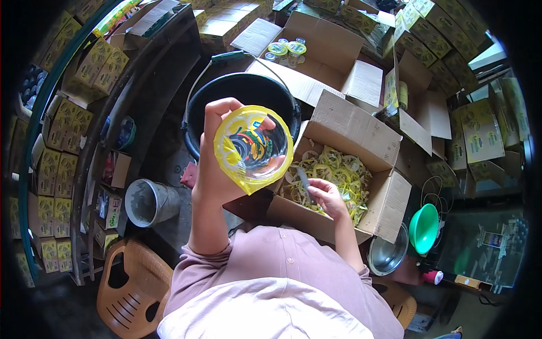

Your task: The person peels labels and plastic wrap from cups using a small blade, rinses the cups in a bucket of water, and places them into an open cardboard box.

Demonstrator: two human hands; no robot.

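Note:
My left hand (217,169) is raised close to the camera with its fingers wrapped round a plastic cup (254,148). The cup has a yellow printed film rim with a pointed tab at the bottom and a shiny, partly clear middle. Lower and to the right, my right hand (327,198) is closed on the end of a small knife (304,179) with a flat grey blade. That hand is over an open cardboard box (389,206) holding many yellow and white film strips (333,175). Behind the cup stands a black bucket (220,87) with a raised wire handle.
Several lidded cups (287,51) sit by another open carton (322,39) at the back. A grey bucket (151,202) and brown chair (132,288) are at left. A metal bowl (389,254) and green bowl (423,229) lie right. Stacked yellow cartons (59,169) line the shelves.

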